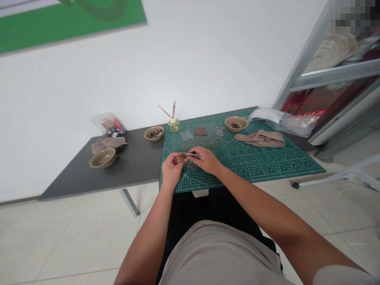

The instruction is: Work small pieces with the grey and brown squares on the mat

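Over the green cutting mat (252,166), both hands meet at a small grey piece of cloth (194,155). My left hand (173,168) pinches its left end between thumb and fingers. My right hand (206,159) closes on the other end, covering part of it; whether it is a flat piece or a small pouch I cannot tell. Just beyond the hands lie a light grey-blue square (187,135), a brown square (200,131) and a greyish square (219,131), all small and thin.
A bowl with dark pieces (236,124) and a crumpled brown cloth (261,138) are on the right, near plastic bags (282,120). Leftward stand a bowl of stones (154,133), a reed diffuser (174,124), another bowl (102,158), a cloth (108,143) and a clear container (105,122).
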Demonstrator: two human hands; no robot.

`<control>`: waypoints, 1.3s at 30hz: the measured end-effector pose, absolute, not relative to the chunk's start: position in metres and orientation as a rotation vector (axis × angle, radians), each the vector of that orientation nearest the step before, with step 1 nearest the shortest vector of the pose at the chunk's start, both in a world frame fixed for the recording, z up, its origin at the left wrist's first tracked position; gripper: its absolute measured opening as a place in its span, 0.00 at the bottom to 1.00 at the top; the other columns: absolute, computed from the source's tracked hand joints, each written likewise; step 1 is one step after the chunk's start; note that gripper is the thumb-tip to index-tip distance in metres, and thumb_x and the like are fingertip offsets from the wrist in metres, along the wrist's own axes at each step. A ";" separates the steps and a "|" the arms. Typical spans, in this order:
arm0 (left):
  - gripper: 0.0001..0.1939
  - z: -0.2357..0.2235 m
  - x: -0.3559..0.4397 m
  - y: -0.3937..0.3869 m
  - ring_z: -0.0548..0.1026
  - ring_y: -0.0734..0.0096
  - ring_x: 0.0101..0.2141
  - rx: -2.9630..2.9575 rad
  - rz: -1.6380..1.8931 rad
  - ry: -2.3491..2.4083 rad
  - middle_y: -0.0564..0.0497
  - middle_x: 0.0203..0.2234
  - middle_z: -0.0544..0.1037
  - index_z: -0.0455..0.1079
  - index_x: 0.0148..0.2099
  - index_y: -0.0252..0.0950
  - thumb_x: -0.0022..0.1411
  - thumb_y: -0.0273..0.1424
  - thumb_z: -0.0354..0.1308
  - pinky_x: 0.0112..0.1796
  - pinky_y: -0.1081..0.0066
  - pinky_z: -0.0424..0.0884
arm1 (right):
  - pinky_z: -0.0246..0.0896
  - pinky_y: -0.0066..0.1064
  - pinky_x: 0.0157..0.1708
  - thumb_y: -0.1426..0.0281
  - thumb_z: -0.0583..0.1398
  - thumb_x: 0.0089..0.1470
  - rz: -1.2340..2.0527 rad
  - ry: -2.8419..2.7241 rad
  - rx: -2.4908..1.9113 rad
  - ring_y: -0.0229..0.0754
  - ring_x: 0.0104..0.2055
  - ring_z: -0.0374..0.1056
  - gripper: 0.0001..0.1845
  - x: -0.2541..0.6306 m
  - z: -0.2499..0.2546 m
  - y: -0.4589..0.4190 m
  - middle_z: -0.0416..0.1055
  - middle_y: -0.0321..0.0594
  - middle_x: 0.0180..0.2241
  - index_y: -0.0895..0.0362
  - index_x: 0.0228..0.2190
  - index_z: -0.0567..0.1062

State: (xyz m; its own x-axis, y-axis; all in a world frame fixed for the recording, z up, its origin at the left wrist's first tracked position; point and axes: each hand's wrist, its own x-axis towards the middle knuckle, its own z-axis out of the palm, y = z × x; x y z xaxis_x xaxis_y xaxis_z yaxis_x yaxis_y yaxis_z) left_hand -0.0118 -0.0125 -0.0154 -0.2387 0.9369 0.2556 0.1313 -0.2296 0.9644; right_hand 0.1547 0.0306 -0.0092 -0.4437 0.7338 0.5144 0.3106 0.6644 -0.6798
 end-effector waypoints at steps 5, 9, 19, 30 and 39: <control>0.10 -0.017 -0.012 -0.012 0.77 0.69 0.33 1.353 1.559 1.369 0.51 0.31 0.80 0.74 0.34 0.37 0.48 0.33 0.67 0.39 0.68 0.73 | 0.60 0.31 0.38 0.66 0.62 0.57 0.644 -2.018 -0.831 0.40 0.36 0.69 0.05 0.154 -0.009 0.031 0.74 0.37 0.33 0.55 0.34 0.75; 0.09 -0.017 -0.014 -0.013 0.77 0.69 0.33 1.396 1.574 1.344 0.51 0.32 0.80 0.73 0.33 0.37 0.50 0.33 0.67 0.39 0.68 0.73 | 0.60 0.32 0.39 0.68 0.61 0.58 0.647 -2.041 -0.811 0.41 0.37 0.69 0.05 0.153 -0.009 0.031 0.74 0.39 0.35 0.56 0.37 0.75; 0.07 -0.020 -0.015 -0.012 0.77 0.69 0.36 1.454 1.578 1.352 0.51 0.34 0.79 0.72 0.30 0.37 0.52 0.33 0.67 0.41 0.69 0.72 | 0.60 0.31 0.38 0.68 0.62 0.57 0.654 -2.022 -0.842 0.41 0.36 0.69 0.05 0.153 -0.008 0.030 0.75 0.39 0.34 0.56 0.36 0.76; 0.08 -0.023 -0.015 -0.011 0.77 0.68 0.37 1.510 1.603 1.377 0.51 0.34 0.79 0.72 0.27 0.37 0.52 0.33 0.67 0.43 0.67 0.72 | 0.60 0.30 0.37 0.67 0.63 0.56 0.618 -1.963 -0.868 0.39 0.34 0.69 0.05 0.153 -0.010 0.030 0.75 0.37 0.31 0.56 0.32 0.77; 0.11 -0.017 -0.010 -0.014 0.75 0.73 0.26 1.335 1.610 1.361 0.54 0.25 0.77 0.74 0.37 0.36 0.51 0.35 0.67 0.33 0.71 0.72 | 0.64 0.34 0.42 0.69 0.58 0.61 0.425 -1.873 -0.789 0.42 0.39 0.70 0.06 0.152 -0.011 0.030 0.75 0.41 0.36 0.56 0.38 0.75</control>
